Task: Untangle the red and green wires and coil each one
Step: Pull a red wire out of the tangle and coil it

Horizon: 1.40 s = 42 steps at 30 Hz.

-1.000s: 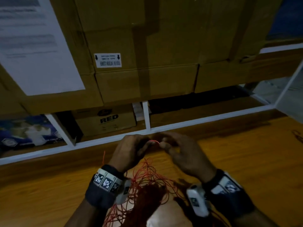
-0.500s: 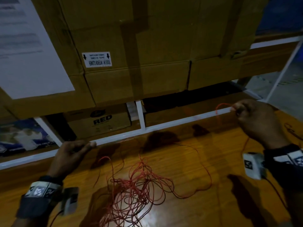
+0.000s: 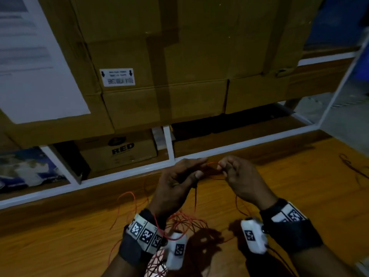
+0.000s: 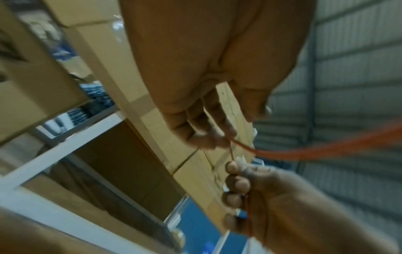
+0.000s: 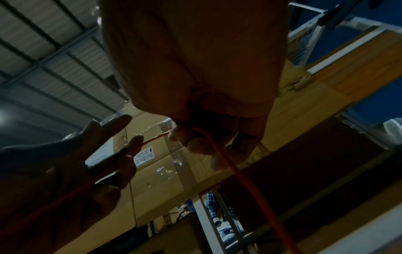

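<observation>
The red wire (image 3: 212, 163) runs in a short span between my two hands, held just above the wooden table (image 3: 289, 196) near its back edge. My left hand (image 3: 200, 166) pinches one side of that span and my right hand (image 3: 221, 168) pinches the other, fingers curled. A strand hangs from the left hand to the loose red tangle (image 3: 183, 222) lying between my wrists. In the right wrist view the red wire (image 5: 217, 154) trails from my right fingertips (image 5: 176, 135). A thin dark wire (image 3: 351, 166) lies at the table's far right; its colour is unclear.
A white metal rail (image 3: 239, 144) borders the table's back edge. Behind it stand stacked cardboard boxes (image 3: 179, 96), one small box marked RED (image 3: 121, 150), and a white paper sheet (image 3: 36, 66) on the left box. Bare wood lies left and right of the tangle.
Half a second ago my hands were spread wide, the right one drawing the red wire far right. Both have come back together at the centre, above the tangle.
</observation>
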Each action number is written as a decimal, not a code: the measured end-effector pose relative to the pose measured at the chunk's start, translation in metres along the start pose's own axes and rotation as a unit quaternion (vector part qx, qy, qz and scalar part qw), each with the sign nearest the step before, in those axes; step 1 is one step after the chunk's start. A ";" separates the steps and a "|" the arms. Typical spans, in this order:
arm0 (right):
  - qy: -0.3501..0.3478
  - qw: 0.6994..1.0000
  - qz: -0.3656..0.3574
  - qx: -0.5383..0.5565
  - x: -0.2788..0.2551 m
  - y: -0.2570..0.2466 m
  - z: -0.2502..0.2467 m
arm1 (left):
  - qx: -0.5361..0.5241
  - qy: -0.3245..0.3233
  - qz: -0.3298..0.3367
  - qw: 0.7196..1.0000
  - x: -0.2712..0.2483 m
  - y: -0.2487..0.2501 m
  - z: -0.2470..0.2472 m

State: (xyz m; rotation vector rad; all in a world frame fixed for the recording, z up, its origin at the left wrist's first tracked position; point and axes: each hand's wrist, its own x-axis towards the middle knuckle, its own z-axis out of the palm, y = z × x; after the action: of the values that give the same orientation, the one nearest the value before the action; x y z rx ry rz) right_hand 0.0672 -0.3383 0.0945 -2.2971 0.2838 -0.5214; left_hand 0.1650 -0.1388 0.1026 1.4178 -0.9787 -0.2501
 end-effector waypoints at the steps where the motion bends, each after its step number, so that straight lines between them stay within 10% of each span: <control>1: 0.007 1.000 0.010 0.010 -0.003 0.004 -0.001 | -0.017 0.009 -0.006 1.000 0.000 -0.001 0.002; 11: 0.051 0.989 -0.060 -0.123 -0.030 0.025 0.001 | -0.188 -0.036 -0.282 0.940 -0.058 -0.033 0.029; 20: 0.101 0.989 0.109 0.001 -0.096 -0.014 0.006 | -0.264 0.119 -0.234 0.928 -0.078 -0.041 0.044; 27: -0.102 0.946 0.228 0.207 -0.132 -0.051 -0.034 | -0.108 0.144 -0.173 0.969 -0.079 -0.032 0.092; 42: -0.197 0.862 0.300 0.358 -0.111 0.115 -0.195 | 0.068 0.162 -0.075 0.982 0.034 -0.020 0.249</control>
State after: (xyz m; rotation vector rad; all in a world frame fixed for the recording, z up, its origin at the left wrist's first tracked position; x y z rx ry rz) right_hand -0.1249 -0.5015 0.1049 -1.4244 0.4799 0.1617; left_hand 0.0213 -0.3426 0.0624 1.6013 -0.6311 -0.0592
